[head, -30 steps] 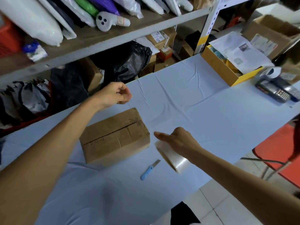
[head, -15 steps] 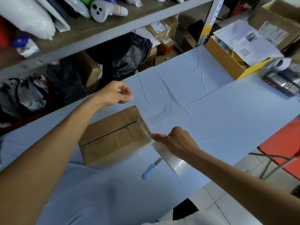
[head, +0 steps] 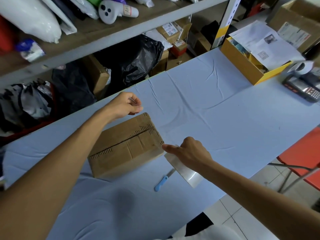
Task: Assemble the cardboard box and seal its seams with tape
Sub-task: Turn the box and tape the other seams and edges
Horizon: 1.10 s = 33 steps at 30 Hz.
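Note:
A closed brown cardboard box (head: 124,146) lies on the blue-covered table (head: 216,118), its top flaps meeting in a seam. My right hand (head: 188,151) holds a roll of clear tape (head: 186,170) at the box's near right corner, thumb pointing at that corner. My left hand (head: 125,105) hovers above the box's far right corner and pinches the free end of the tape. A faint clear strip runs between the two hands along the box's right end.
A blue-handled knife (head: 162,181) lies on the table just in front of the box. A yellow box of papers (head: 249,64) and a handheld scanner (head: 304,89) sit at the far right. Shelves with bags stand behind; a red chair (head: 304,158) stands on the right.
Both hands have lowered toward the box. The right hand brought the tape roll up against the box's near right corner, with the strip stretched along that end.

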Motion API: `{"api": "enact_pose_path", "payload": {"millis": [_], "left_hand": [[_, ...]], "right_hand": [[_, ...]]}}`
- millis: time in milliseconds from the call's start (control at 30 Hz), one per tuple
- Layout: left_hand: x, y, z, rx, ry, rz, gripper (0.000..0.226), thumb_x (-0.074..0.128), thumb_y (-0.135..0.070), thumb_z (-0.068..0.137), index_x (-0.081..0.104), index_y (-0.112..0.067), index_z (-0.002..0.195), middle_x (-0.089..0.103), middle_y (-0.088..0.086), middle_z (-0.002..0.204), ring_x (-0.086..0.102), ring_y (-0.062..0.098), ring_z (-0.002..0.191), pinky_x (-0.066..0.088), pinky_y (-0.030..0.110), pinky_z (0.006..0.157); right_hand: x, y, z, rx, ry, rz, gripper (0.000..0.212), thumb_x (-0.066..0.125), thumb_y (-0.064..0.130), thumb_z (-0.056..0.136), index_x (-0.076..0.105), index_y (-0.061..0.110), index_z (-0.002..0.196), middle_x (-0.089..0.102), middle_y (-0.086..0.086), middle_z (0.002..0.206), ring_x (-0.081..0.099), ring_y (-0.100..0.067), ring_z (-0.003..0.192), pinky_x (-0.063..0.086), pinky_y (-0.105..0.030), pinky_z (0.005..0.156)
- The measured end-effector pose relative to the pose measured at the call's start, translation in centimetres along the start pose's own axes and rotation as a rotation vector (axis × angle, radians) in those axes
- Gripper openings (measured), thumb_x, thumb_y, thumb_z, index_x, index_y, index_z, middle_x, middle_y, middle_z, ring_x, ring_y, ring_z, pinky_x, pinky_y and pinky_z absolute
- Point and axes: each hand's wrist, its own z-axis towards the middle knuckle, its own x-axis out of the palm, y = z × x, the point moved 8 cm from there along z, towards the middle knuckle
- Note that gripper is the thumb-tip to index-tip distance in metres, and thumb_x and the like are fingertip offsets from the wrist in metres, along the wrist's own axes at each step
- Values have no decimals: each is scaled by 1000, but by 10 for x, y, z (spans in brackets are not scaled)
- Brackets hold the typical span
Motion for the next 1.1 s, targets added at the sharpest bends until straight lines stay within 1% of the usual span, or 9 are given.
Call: {"api": "enact_pose_path", "payload": {"millis": [200,300,400,500,600,800,900,1000,1100], "left_hand": [[0,3,-4,49,-37,87,25,68,-15,86,55,-11,107,61,5,100,60,18,95,49,33,83],[-4,-1,-9,130,-126,167,40,73,-17,81,51,-16,114,51,-1,116,54,14,102,45,30,83],[-15,-16,-20,276,-261,236,38,80,-18,73,56,-19,103,55,-2,108,55,13,93,47,28,78],[-8,-22,-29,294,-170,207,17,75,-26,79,65,-20,92,67,-5,91,64,7,86,51,24,74],[0,-21,-32,285,-70,210,25,76,-33,77,67,-24,99,69,-8,93,64,3,90,51,21,77],[11,-5,-27,223,67,162,36,73,-22,81,63,-26,115,64,-6,113,57,11,109,47,29,90],[16,-7,-26,231,101,174,36,69,-17,84,60,-30,117,63,-6,112,56,10,108,43,25,88],[17,-13,-27,269,102,166,33,69,-14,84,57,-31,109,64,-6,107,58,7,104,46,23,85],[18,-13,-28,292,107,201,15,68,-13,85,62,-25,92,64,-10,102,59,7,101,49,30,88]], "right_hand": [[1,5,3,-26,-2,-12,67,57,74,75,25,17,61,31,2,58,27,-16,51,20,-30,50],[1,8,4,-32,-3,-42,66,57,73,75,27,16,63,34,2,61,30,-16,53,22,-29,50],[2,8,2,-29,3,-62,64,56,73,76,30,16,65,36,1,63,32,-15,55,23,-29,52],[4,8,3,-26,15,-43,64,57,73,75,29,16,65,34,2,61,31,-15,54,22,-29,51],[4,11,4,-30,15,-55,63,56,73,75,32,16,66,37,2,62,33,-15,55,24,-29,51],[2,12,3,-31,21,-53,62,57,73,75,35,16,68,39,2,65,35,-15,58,24,-29,52],[1,12,2,-23,28,-42,61,57,72,75,35,16,68,39,2,66,35,-14,58,24,-28,52],[1,12,1,-28,30,-33,61,58,72,75,34,16,68,39,2,66,34,-14,58,24,-28,52],[1,12,2,-38,28,-29,62,58,73,74,33,16,66,38,2,64,33,-14,57,23,-28,51]]}}
